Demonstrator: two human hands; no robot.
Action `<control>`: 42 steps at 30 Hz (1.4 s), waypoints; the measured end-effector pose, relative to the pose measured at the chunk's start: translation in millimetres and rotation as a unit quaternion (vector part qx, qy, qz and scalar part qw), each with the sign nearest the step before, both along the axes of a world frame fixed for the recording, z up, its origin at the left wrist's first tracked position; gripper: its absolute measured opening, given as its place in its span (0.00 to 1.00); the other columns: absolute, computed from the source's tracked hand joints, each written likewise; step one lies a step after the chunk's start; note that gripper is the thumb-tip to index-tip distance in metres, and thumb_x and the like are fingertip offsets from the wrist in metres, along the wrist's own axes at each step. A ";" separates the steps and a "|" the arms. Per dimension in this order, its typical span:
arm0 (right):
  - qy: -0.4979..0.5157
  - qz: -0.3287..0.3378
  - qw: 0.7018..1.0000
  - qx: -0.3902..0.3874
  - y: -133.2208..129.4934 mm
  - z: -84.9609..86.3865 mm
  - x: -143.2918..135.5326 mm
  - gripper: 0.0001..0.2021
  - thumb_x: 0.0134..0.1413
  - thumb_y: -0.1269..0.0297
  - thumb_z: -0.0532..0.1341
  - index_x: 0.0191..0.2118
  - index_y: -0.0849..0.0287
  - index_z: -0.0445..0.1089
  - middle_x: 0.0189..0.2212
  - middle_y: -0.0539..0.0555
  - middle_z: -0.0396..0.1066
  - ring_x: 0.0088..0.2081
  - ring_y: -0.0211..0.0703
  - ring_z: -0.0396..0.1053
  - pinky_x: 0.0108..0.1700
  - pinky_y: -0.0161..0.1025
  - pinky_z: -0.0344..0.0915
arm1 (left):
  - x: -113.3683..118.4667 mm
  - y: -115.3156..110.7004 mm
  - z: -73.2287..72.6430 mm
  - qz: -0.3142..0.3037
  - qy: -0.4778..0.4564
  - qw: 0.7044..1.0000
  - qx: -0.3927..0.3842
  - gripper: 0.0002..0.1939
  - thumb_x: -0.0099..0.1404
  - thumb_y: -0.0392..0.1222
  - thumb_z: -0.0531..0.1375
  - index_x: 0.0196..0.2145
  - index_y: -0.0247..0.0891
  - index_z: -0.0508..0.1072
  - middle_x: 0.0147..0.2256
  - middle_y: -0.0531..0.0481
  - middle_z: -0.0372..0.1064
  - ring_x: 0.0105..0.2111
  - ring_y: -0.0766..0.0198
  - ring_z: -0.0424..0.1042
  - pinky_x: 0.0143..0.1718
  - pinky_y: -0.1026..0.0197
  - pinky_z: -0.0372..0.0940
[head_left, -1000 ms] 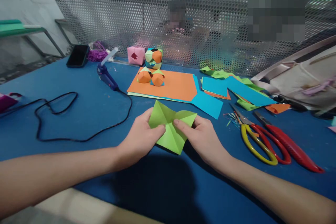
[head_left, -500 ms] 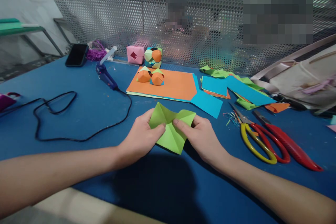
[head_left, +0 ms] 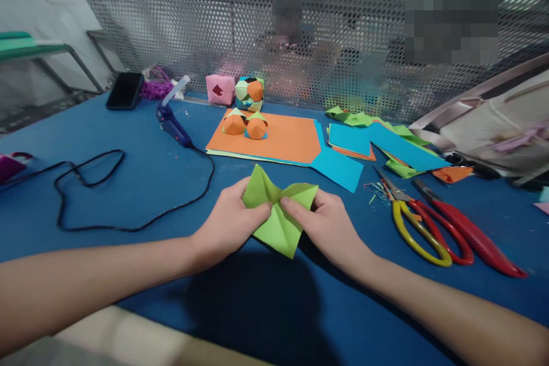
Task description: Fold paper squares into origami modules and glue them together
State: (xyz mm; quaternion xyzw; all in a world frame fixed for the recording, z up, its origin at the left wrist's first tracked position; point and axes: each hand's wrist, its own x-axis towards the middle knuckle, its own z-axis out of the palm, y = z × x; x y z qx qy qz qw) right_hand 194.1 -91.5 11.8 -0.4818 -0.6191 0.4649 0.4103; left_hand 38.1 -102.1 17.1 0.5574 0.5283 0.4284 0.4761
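Note:
A creased square of green paper point(head_left: 279, 230) is held just above the blue table, its sides bent up and its middle pinched in. My left hand point(head_left: 235, 216) grips the left side, thumb on top near the centre. Opposite it, my right hand point(head_left: 330, 223) grips the right side, with its thumb also pressing close to the middle. The fingers of both hands are mostly hidden behind the paper. Beyond the hands lies a stack of orange sheets point(head_left: 291, 137), bearing two small folded paper pieces point(head_left: 256, 127) in orange, green and blue.
To the right lie yellow-handled scissors point(head_left: 398, 217) and a red-handled tool point(head_left: 476, 234). A glue gun point(head_left: 171, 126) trails its black cord point(head_left: 141, 229) on the left. Blue paper pieces point(head_left: 347, 140), a pink paper cube point(head_left: 221, 90), a multicoloured one point(head_left: 249, 93) and a phone point(head_left: 124, 91) are farther back.
The green paper is bent more sharply at its middle, its upper edge dipping and its lower corner a little lower. Both thumbs stay near the centre.

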 end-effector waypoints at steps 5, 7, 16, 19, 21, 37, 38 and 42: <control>-0.014 0.004 1.000 0.016 -2.2 1.7 -0.8 0.10 0.48 0.58 0.60 0.30 0.61 0.71 0.25 0.51 0.72 0.27 0.39 0.68 0.28 0.35 0.65 | 0.7 -0.1 -0.2 0.003 -0.041 0.999 -0.029 0.07 0.52 0.33 0.58 0.31 0.36 0.68 0.26 0.58 0.66 0.25 0.71 0.64 0.26 0.70 0.60; -0.014 0.009 1.000 0.021 -3.1 2.4 -1.2 0.10 0.48 0.59 0.60 0.31 0.61 0.71 0.26 0.51 0.72 0.28 0.39 0.68 0.28 0.34 0.65 | 1.2 -0.5 0.5 0.007 -0.058 0.998 -0.039 0.07 0.51 0.32 0.58 0.31 0.36 0.68 0.25 0.59 0.66 0.24 0.72 0.64 0.25 0.70 0.60; -0.012 0.017 0.999 0.027 -4.3 0.7 -0.9 0.10 0.50 0.58 0.61 0.33 0.59 0.70 0.27 0.51 0.72 0.29 0.40 0.69 0.30 0.36 0.66 | 1.7 0.1 3.8 0.008 -0.100 0.993 -0.065 0.07 0.51 0.34 0.59 0.31 0.35 0.68 0.26 0.58 0.67 0.24 0.70 0.65 0.26 0.68 0.62; 0.017 0.018 1.000 0.011 -4.1 -1.0 -0.5 0.11 0.50 0.58 0.61 0.36 0.58 0.67 0.30 0.51 0.72 0.31 0.41 0.69 0.32 0.37 0.67 | 0.6 0.4 2.5 0.007 -0.108 0.992 -0.069 0.09 0.52 0.36 0.60 0.34 0.35 0.68 0.29 0.55 0.69 0.27 0.67 0.68 0.29 0.65 0.64; 0.034 0.013 0.999 0.005 -3.8 -2.2 -0.1 0.10 0.51 0.58 0.60 0.37 0.58 0.66 0.30 0.51 0.71 0.31 0.40 0.68 0.32 0.36 0.66 | 0.0 0.7 1.8 0.009 -0.111 0.992 -0.065 0.10 0.52 0.36 0.59 0.35 0.35 0.68 0.31 0.53 0.70 0.29 0.65 0.69 0.31 0.63 0.65; 0.068 -0.030 0.997 0.007 1.1 -4.6 0.2 0.11 0.47 0.57 0.62 0.30 0.57 0.62 0.24 0.48 0.65 0.26 0.36 0.64 0.27 0.33 0.63 | -2.3 0.4 0.7 -0.044 0.004 0.998 -0.033 0.11 0.61 0.46 0.54 0.31 0.36 0.69 0.27 0.55 0.62 0.27 0.68 0.61 0.27 0.68 0.57; 0.067 -0.032 0.997 0.009 0.7 -4.5 0.1 0.11 0.46 0.57 0.62 0.29 0.57 0.61 0.23 0.48 0.64 0.26 0.35 0.63 0.26 0.33 0.63 | -2.5 0.8 0.8 -0.043 0.018 0.999 -0.027 0.11 0.61 0.46 0.54 0.31 0.36 0.69 0.27 0.55 0.61 0.27 0.68 0.61 0.27 0.68 0.57; 0.047 -0.020 0.998 0.033 -1.5 -3.0 0.5 0.09 0.48 0.58 0.61 0.28 0.58 0.64 0.23 0.48 0.65 0.25 0.34 0.61 0.26 0.32 0.62 | -3.4 1.8 3.1 -0.037 0.063 0.997 -0.001 0.11 0.61 0.46 0.55 0.31 0.36 0.70 0.27 0.55 0.63 0.28 0.67 0.62 0.29 0.67 0.58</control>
